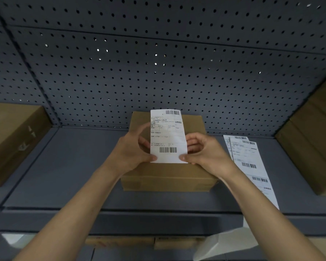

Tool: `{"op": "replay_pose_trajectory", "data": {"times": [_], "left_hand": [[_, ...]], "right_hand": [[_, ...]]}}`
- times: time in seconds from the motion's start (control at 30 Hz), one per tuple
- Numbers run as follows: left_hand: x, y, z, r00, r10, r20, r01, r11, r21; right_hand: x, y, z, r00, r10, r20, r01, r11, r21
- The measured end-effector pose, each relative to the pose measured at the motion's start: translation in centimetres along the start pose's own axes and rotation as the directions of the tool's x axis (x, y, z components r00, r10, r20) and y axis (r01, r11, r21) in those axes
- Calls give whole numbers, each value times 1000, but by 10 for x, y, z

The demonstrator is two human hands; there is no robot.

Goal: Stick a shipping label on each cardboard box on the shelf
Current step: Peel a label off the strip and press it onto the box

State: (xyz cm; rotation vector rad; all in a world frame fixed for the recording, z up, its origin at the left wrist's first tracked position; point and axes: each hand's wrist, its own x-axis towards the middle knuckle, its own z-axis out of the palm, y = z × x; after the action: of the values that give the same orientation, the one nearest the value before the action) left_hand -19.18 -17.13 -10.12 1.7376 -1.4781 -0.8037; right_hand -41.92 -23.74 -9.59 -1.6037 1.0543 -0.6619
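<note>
Head view is showing me holding one shipping label (pixel 167 136) upright between both hands, directly above the middle cardboard box (pixel 167 178) sitting on the shelf (pixel 73 166). My left grip (pixel 134 149) is pinching the label's lower left corner, thumb in front and fingers curling behind, and my right grip (pixel 205 153) is pinching the lower right corner the same way, so both are clamping on the paper. The label is facing me with its print and is not yet lying on the box beneath my grips. I am judging this to be the step between taking a label and laying it down. I cannot tell whether the backing is off, though my thumbs working at the bottom edge are suggesting I am starting it there. Next I am expecting to need the sticky side bared, the sheet tipped flat over the box top below my grips, one edge set down first, and then smoothed outward so it is not creasing. Just beyond my right grip the spare labels (pixel 252 166) are lying on the shelf. Another box (pixel 13 140) is waiting well off past my left grip, and one more (pixel 312 147) is standing far out past my right.
</note>
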Motion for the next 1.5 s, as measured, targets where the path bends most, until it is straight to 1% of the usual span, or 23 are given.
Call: {"op": "replay_pose_trajectory", "data": {"times": [0.13,0.27,0.5,0.73,0.87,1.03,1.13,1.3,1.5], "left_hand": [[-1,0,0,1000,8,-1,-8,1000,-1],[-3,3,0,1000,12,-1,-12,1000,19],[-3,0,2,1000,8,-10,-8,1000,27],[-8,1,4,999,16,-46,-13,999,51],[-10,1,6,997,21,-70,-16,997,70],[-12,0,9,993,53,-106,-44,995,86],[-13,-2,13,987,71,-142,-52,990,132],[-17,-3,19,967,123,-224,-48,949,313],[-12,-6,18,960,104,-259,-9,939,344]], "right_hand": [[1,5,3,999,-35,-40,31,995,-97],[-1,5,1,993,-39,-108,15,976,-215],[-3,3,1,994,-64,-84,42,970,-240],[-10,2,4,987,-108,-117,59,929,-366],[-12,2,5,985,-126,-115,56,874,-483],[-12,3,5,984,-133,-117,52,850,-525],[-10,4,5,981,-120,-152,24,855,-519],[-11,2,7,970,-162,-183,37,837,-545],[-3,5,9,962,-184,-203,22,792,-610]]}}
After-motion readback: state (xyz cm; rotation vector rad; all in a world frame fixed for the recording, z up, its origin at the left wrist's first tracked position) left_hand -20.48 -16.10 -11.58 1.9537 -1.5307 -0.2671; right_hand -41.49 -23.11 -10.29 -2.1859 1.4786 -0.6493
